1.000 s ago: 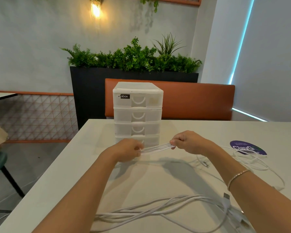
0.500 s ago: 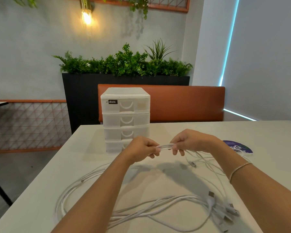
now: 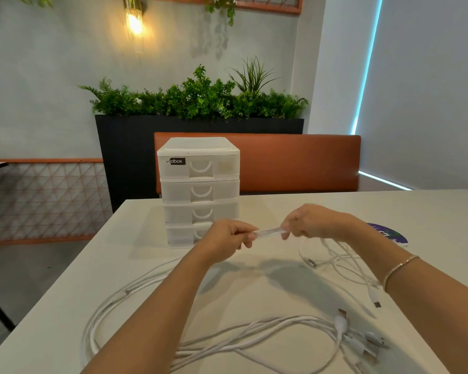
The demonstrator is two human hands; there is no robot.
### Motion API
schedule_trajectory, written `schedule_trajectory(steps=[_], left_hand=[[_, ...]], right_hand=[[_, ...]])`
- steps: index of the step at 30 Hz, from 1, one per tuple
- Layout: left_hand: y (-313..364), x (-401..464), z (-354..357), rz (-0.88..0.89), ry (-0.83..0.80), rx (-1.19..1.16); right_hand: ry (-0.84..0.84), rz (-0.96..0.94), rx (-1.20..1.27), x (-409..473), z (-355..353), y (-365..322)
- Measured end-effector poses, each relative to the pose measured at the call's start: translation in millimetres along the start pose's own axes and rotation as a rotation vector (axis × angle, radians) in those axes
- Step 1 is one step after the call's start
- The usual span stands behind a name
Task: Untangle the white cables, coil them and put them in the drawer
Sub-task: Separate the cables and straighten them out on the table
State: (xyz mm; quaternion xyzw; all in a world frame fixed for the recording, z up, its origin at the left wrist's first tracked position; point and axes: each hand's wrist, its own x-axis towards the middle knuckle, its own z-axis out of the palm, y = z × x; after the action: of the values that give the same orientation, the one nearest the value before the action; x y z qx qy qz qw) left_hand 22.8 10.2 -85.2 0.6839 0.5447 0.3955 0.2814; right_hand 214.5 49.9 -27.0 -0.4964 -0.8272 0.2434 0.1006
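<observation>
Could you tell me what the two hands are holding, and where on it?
A bundle of white cable strands, stretched between left hand and right hand, each pinching one end.

A lit lamp (image 3: 133, 21) hung upper left; plants (image 3: 197, 97) topped a black planter (image 3: 127, 152) behind an orange bench (image 3: 295, 163); a purple sticker (image 3: 388, 233) lay at right.

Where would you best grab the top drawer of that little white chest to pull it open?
Likely by the curved handle recess in the middle of the top drawer's front, fingers hooking in from the front. The drawer unit faces the person, all drawers are closed, and no other grip shows.
</observation>
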Motion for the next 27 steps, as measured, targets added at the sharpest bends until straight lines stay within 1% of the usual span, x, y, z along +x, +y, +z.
schedule_trajectory(steps=[2,4,6,9,11,13,15,19,23,25,27], left_hand=[[1.6,-0.9,4.8,0.003,-0.080,0.104],[-1.3,0.1,5.9,-0.010,-0.098,0.188],[-5.6,1.1,3.4,-0.016,-0.065,0.252],[-9.3,2.5,-4.4,-0.003,0.012,0.323],[-9.4,3.2,-8.0,0.000,0.032,0.335],[-9.9,4.0,-11.4,-0.012,0.049,0.342],[-10.7,4.0,-13.7,-0.033,0.050,0.367],[-2.6,2.9,-7.3,-0.072,-0.014,0.459],[20.5,9.2,16.9,0.029,-0.017,0.500],[29.3,12.6,27.4,0.056,-0.016,0.475],[30.6,13.8,33.0,0.059,-0.031,0.437]], right_hand=[[0.141,-0.014,0.019,6.6,-0.8,0.4],[0.179,-0.038,-0.022,11.0,4.9,-0.5],[0.094,-0.056,-0.066,9.2,9.4,0.4],[-0.083,-0.013,-0.063,3.1,4.8,5.8],[-0.127,0.007,-0.082,0.8,-0.6,12.1],[-0.125,0.032,-0.120,-0.8,-5.6,18.4],[-0.087,0.044,-0.128,-2.1,-8.5,23.8],[0.002,0.022,-0.094,-3.5,-7.3,27.1],[0.001,-0.006,-0.116,-5.5,-5.1,20.9],[-0.007,-0.027,-0.125,-6.1,-4.5,17.7],[0.019,-0.051,-0.145,-6.8,-6.2,16.5]])
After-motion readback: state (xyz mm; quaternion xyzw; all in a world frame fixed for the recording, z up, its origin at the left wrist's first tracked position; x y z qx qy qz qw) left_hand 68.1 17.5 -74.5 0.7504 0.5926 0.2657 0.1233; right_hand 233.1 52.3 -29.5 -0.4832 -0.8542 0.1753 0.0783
